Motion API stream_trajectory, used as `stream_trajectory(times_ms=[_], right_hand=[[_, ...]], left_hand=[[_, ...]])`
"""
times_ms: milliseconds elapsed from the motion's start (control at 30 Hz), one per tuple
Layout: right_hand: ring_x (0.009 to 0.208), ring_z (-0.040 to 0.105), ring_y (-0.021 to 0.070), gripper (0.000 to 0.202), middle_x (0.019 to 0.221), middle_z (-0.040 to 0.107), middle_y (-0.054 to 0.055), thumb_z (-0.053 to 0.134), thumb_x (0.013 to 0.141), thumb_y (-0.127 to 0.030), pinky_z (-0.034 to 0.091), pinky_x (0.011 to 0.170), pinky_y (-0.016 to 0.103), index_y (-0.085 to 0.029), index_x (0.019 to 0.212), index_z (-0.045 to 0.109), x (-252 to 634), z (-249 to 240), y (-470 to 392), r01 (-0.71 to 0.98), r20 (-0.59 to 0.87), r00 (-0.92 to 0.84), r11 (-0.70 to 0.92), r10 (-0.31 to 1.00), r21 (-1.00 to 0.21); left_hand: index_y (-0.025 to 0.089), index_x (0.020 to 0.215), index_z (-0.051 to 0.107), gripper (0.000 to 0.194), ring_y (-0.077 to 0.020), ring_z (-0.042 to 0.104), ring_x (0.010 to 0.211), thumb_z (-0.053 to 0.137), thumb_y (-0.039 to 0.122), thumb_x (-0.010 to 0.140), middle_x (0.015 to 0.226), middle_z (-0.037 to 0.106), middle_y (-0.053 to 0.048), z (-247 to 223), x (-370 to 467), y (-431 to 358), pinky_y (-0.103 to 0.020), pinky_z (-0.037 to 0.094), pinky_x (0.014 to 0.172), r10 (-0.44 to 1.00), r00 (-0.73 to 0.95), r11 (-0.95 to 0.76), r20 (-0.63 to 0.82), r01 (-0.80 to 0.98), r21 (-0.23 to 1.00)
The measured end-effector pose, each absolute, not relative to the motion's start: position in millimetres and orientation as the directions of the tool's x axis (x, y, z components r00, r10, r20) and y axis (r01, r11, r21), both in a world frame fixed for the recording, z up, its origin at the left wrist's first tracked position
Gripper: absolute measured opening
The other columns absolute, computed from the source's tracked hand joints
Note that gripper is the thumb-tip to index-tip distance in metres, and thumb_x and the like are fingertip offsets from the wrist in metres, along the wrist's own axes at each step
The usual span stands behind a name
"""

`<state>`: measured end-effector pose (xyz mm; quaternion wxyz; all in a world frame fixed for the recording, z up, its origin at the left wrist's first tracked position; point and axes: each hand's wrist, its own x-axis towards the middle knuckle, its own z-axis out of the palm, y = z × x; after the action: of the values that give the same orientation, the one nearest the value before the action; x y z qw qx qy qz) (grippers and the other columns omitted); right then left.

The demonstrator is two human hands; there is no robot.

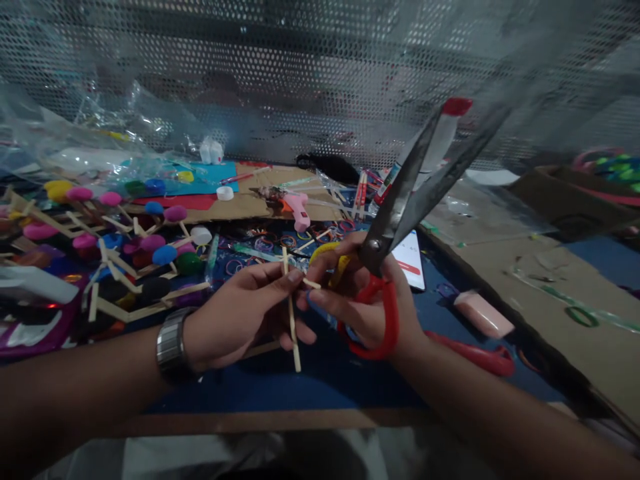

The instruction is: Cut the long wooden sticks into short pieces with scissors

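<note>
Between thumb and fingers, my left hand (pixel 250 310) pinches a thin wooden stick (pixel 294 333) that stands nearly upright. My right hand (pixel 370 307) has its fingers in the red handles of large scissors (pixel 383 243), whose blades point up and to the right, somewhat apart. At its fingertips is a small pale piece (pixel 312 284), close to my left thumb. A yellow loop (pixel 337 263) lies by my right fingers; what it belongs to is unclear.
Sticks with coloured balls (pixel 150 243) crowd the left. A pink glue gun (pixel 299 210) lies on cardboard behind my hands. A phone (pixel 410 260), pink block (pixel 483 313) and red-handled tool (pixel 475 353) are on the right. Perforated metal (pixel 250 67) stands behind.
</note>
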<state>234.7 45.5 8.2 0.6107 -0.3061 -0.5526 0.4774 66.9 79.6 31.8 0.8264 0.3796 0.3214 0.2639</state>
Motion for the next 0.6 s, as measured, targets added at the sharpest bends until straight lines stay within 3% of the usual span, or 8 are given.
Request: stream_trajectory(times_ms=[167,333,467,600], right_hand=[[0.082,0.071,0.0160,0.034,0.091,0.070,-0.003,0.079,0.081,-0.022,0.058,0.078,0.036,-0.028,0.102,0.053,237.5,3.8,47.2,-0.265,0.361,-0.090,0.327,0.928,-0.907],[0.080,0.067,0.0127,0.040,0.087,0.070,-0.004,0.084,0.075,-0.017,0.054,0.076,0.031,-0.029,0.100,0.055,235.1,3.4,48.0,-0.270,0.325,-0.074,0.295,0.943,-0.916],[0.079,0.063,0.0142,0.046,0.095,0.069,-0.002,0.087,0.071,-0.023,0.055,0.076,0.033,-0.029,0.101,0.053,236.2,2.9,49.4,-0.244,0.304,-0.068,0.280,0.950,-0.928],[0.079,0.062,0.0148,0.054,0.099,0.069,0.000,0.089,0.067,-0.023,0.055,0.076,0.034,-0.030,0.104,0.051,237.9,2.0,50.5,-0.237,0.307,-0.089,0.280,0.947,-0.930]], left_hand=[[0.014,0.080,0.059,0.023,-0.0099,0.068,0.049,0.050,0.023,0.099,0.068,0.062,0.003,30.5,65.2,80.5,-0.012,0.048,0.038,0.719,0.626,0.514,-0.303,-0.184,0.838],[0.015,0.082,0.060,0.024,-0.0078,0.065,0.046,0.058,0.034,0.096,0.068,0.061,0.004,30.1,64.1,80.2,-0.011,0.044,0.036,0.752,0.600,0.429,-0.272,-0.132,0.894],[0.016,0.085,0.060,0.023,-0.0049,0.061,0.041,0.060,0.038,0.094,0.065,0.060,0.006,31.3,63.9,80.9,-0.009,0.038,0.033,0.751,0.605,0.390,-0.263,-0.085,0.917],[0.016,0.081,0.057,0.025,-0.0058,0.062,0.043,0.061,0.037,0.094,0.064,0.060,0.006,31.4,63.9,81.2,-0.010,0.039,0.034,0.747,0.620,0.378,-0.239,-0.100,0.920]])
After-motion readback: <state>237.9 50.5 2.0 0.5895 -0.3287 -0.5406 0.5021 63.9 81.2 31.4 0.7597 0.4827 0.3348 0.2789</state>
